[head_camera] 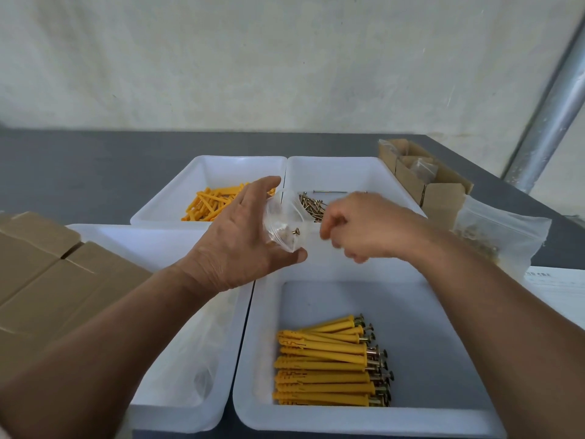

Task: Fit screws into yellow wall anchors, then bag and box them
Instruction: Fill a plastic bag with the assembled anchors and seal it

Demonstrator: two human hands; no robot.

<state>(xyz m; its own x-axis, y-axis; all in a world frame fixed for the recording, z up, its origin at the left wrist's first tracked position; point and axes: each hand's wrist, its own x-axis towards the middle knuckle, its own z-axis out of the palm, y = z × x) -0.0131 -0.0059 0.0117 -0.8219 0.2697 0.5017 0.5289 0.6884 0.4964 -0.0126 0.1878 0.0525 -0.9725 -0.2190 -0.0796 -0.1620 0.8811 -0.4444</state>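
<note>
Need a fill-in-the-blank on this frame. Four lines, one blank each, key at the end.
1. The small clear bag is held in the person's ____ hand.
2. The loose anchors in the far-left bin are ____ in colour.
3. The anchors fitted with screws lie in the near-____ bin.
4. The loose screws lie in the ____-right bin.

Missing words: left; yellow; right; far.

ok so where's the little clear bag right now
In the head view the small clear bag is mid-frame, held in the left hand, just left of the right hand and in front of the screw bin.
</note>
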